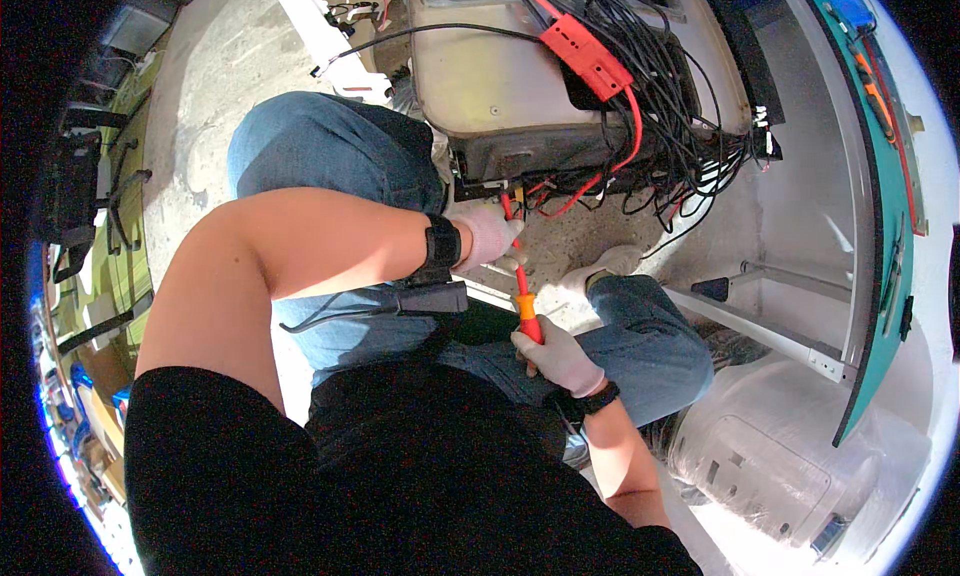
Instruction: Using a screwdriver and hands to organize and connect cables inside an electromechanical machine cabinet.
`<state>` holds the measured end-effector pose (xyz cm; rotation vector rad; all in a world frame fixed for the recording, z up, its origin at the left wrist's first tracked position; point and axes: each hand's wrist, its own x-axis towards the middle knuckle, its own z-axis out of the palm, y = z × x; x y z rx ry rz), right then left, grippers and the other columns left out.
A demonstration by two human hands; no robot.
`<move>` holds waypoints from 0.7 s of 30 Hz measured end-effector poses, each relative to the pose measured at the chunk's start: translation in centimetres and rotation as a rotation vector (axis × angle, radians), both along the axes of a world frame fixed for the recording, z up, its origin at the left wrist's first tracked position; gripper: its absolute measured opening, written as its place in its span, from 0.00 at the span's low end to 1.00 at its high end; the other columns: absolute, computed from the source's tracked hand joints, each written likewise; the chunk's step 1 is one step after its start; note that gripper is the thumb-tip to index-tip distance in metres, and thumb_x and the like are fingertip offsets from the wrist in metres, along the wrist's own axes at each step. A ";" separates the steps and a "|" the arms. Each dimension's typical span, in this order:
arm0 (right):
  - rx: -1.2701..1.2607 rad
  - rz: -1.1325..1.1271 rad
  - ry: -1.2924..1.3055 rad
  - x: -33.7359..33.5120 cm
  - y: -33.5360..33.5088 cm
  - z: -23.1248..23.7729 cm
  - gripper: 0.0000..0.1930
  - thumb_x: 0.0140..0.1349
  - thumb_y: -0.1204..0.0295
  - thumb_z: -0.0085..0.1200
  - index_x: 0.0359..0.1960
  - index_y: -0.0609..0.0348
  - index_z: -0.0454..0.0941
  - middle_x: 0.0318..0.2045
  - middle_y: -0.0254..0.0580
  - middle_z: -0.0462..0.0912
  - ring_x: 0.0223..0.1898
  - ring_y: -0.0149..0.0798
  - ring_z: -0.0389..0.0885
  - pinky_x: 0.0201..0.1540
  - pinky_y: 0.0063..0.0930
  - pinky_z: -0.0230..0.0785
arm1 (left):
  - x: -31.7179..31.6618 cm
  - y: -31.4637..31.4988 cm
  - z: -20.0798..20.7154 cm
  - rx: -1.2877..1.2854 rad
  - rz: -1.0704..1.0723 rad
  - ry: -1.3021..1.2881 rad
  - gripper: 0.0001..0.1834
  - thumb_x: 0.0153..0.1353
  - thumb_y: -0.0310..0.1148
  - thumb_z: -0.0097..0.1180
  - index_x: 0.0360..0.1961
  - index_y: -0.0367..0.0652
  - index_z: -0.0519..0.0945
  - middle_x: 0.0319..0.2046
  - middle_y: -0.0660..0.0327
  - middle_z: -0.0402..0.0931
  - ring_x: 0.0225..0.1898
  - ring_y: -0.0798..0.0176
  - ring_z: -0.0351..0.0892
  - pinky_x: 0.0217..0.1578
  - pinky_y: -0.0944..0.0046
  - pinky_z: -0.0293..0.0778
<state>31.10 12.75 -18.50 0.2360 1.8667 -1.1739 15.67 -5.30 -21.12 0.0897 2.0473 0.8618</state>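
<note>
A red-and-yellow screwdriver (525, 306) with a long red shaft points away from me. My right hand (562, 361), in a white glove, is closed round its handle. Further up, my gloved left hand (487, 236) has its fingers closed at the red shaft, close to the lower edge of a beige metal housing (475, 91). The shaft's far end reaches among wires under that edge, and its tip is hard to make out. Black cables (650, 106) lie bundled over the housing, with a red connector (587, 56) on top and a red cable running down from it.
A white metal frame (765, 331) stands to the right, beside a teal board (880, 226) with tools on it. Something wrapped in clear plastic (770, 446) lies at the lower right. A white rail (335, 46) is at the upper left, above the concrete floor (220, 71).
</note>
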 end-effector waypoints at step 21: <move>-0.029 -0.010 0.007 0.3 -0.3 -0.5 0.21 0.59 0.55 0.50 0.37 0.64 0.68 0.22 0.44 0.75 0.20 0.35 0.75 0.26 0.29 0.69 | -0.3 -0.2 5.4 -0.050 -0.143 -0.083 0.22 0.64 0.45 0.39 0.50 0.40 0.71 0.43 0.44 0.74 0.45 0.43 0.73 0.46 0.53 0.69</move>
